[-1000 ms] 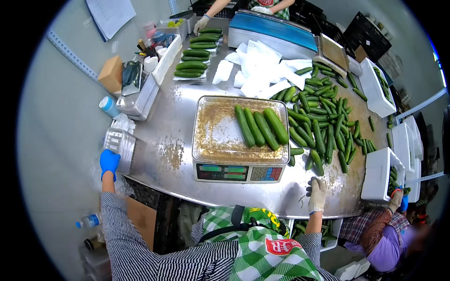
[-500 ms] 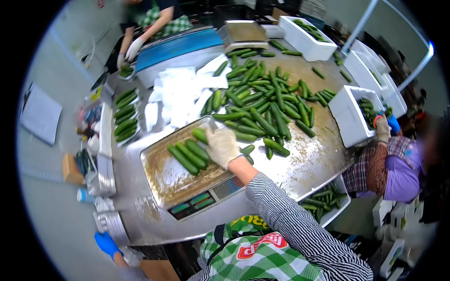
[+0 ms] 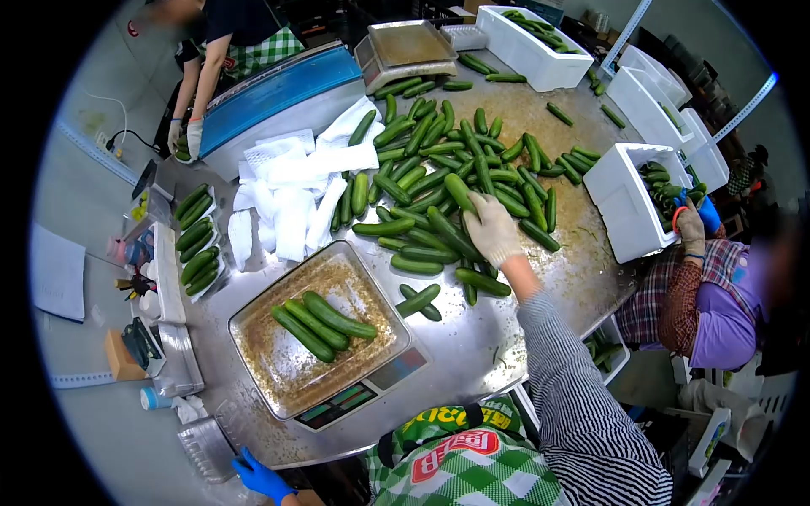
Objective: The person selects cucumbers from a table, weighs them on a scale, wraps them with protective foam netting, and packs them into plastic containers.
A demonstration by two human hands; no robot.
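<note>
My right hand [image 3: 493, 231], in a pale knit glove, is closed on a cucumber [image 3: 458, 193] at the left of the big cucumber pile [image 3: 439, 228]; the glove hides part of the grip. My left hand [image 3: 263, 479], in a blue glove, is low at the table's near edge, its fingers apart and nothing visible in them. Beside it stands a stack of clear plastic trays [image 3: 205, 447]. Three cucumbers [image 3: 314, 327] lie side by side on the metal pan [image 3: 253, 384] of a weighing scale.
Packed cucumber trays [image 3: 197, 243] line the left side. White wrapping sheets [image 3: 291, 190] lie behind the scale, near a blue-topped machine [image 3: 283, 97] where one co-worker stands. On the right, another co-worker [image 3: 717, 295] reaches into a white foam box [image 3: 623, 202].
My right hand has moved from over the scale pan to the pile, away to the right. One fewer cucumber lies at the pan. My left hand has shifted right and down.
</note>
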